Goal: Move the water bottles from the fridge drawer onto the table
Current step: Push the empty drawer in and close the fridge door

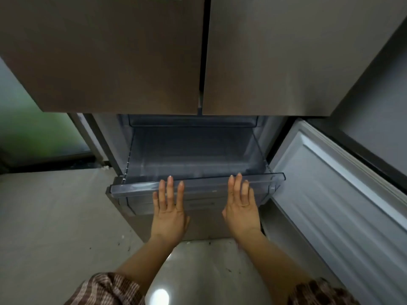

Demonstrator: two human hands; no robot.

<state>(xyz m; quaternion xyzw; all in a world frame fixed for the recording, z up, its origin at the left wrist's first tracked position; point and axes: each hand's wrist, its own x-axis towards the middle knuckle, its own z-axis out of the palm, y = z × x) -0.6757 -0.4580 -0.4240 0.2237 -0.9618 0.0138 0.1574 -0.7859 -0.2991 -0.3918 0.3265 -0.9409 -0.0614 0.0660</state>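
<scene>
A clear plastic fridge drawer [136, 188] stands pulled out from the lower compartment of the fridge. Nothing lies inside it that I can see; no water bottle and no table are in view. My left hand [169, 208] lies flat against the drawer's front panel, left of its middle, with straight fingers whose tips reach the top rim. My right hand [241, 205] lies flat against the front panel to the right in the same way.
The lower right fridge door [343, 194] stands swung open to my right, its white inner lining facing me. Two shut upper doors [286, 53] hang overhead. A pale tiled floor [55, 227] spreads to the left and below me. A dark window sill lies at far left.
</scene>
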